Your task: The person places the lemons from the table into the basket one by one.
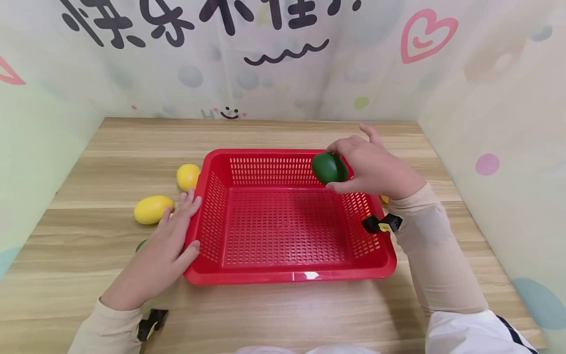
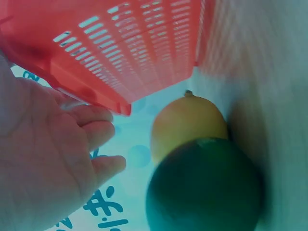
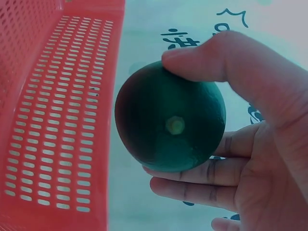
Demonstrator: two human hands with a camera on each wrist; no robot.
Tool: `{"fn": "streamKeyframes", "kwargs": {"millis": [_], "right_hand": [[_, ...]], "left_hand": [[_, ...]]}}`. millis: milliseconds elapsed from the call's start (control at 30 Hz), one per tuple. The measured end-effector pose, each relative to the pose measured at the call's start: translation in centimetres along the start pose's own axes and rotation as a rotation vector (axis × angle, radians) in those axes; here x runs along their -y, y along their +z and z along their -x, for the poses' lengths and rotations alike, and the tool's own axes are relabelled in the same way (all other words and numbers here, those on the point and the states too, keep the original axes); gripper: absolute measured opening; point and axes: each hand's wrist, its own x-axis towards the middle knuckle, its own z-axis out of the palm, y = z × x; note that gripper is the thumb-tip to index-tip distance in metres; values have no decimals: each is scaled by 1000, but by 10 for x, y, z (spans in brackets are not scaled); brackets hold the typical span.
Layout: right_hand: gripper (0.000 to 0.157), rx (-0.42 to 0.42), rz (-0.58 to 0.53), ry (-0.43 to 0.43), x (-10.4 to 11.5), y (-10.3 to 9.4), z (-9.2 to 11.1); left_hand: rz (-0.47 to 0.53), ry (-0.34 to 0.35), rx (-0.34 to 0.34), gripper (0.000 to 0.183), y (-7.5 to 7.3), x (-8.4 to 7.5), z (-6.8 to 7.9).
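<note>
My right hand (image 1: 376, 164) grips a dark green round fruit (image 1: 329, 168) between thumb and fingers, over the back right corner of a red plastic basket (image 1: 289, 276). In the right wrist view the fruit's pale stem scar (image 3: 174, 125) faces the camera, beside the slotted basket wall. My left hand (image 1: 161, 253) rests on the basket's left rim with its fingers extended. Below that rim, the left wrist view shows another green fruit (image 2: 204, 187) in front of a yellow one (image 2: 187, 120) with a short stem. The basket's inside holds nothing.
Left of the basket lie an oval yellow fruit (image 1: 154, 209) and a rounder yellow fruit (image 1: 188, 177). A sliver of yellow (image 1: 384, 199) shows past the right rim, mostly hidden by my wrist. The wooden table (image 1: 283, 314) meets printed walls at the back and sides.
</note>
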Motion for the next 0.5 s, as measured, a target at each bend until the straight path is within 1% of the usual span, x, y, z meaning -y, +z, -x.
{"fn": "streamKeyframes", "kwargs": {"millis": [200, 300, 500], "right_hand": [[64, 0, 1, -28, 2, 4, -5], [62, -5, 0, -43, 3, 5, -6], [63, -13, 6, -69, 6, 6, -10]], "left_hand": [[6, -72, 32, 78, -2, -5, -1], [22, -74, 26, 77, -2, -7, -1], [40, -54, 0, 77, 1, -6, -3]]}}
